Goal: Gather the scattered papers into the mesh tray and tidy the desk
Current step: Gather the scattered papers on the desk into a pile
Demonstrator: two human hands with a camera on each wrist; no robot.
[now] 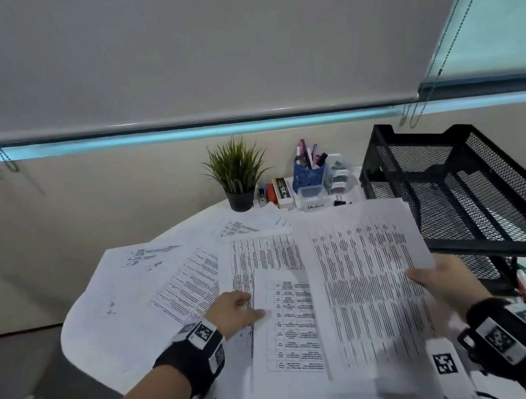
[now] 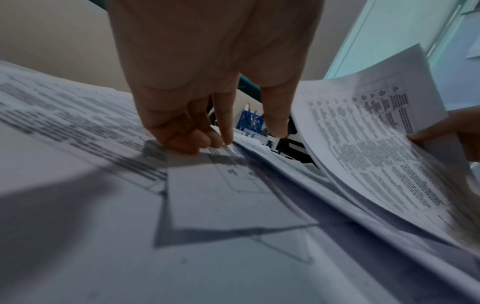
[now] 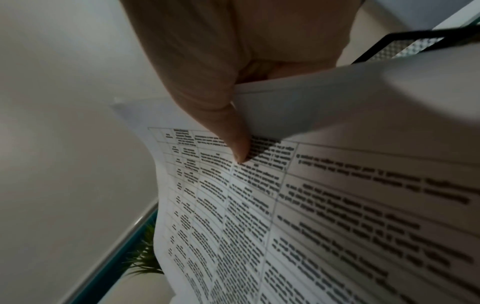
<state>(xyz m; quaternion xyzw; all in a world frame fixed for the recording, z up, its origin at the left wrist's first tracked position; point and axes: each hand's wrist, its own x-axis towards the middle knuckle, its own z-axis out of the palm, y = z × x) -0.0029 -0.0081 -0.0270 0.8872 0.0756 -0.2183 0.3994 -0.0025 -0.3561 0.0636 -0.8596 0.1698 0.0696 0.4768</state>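
Note:
Printed papers [image 1: 152,281] lie scattered and overlapping across the white round desk [image 1: 83,343]. My right hand [image 1: 432,277] grips a thick stack of printed sheets [image 1: 364,269] at its right edge, thumb [image 3: 233,133] on top, and holds it raised and tilted above the desk; this stack [image 3: 337,205] fills the right wrist view. The black mesh tray [image 1: 480,231] stands just right of the stack. My left hand [image 1: 239,306] has its curled fingers [image 2: 187,142] on the top corner of a sheet with a printed table [image 1: 288,326], whose near edge [image 2: 221,195] is slightly lifted.
At the back of the desk stand a small potted plant [image 1: 238,175], a blue pen cup [image 1: 310,173], small boxes and a binder clip [image 1: 340,200]. The tray has two tiers, and something red [image 1: 524,292] lies beside its lower one. A wall and a window blind close off the back.

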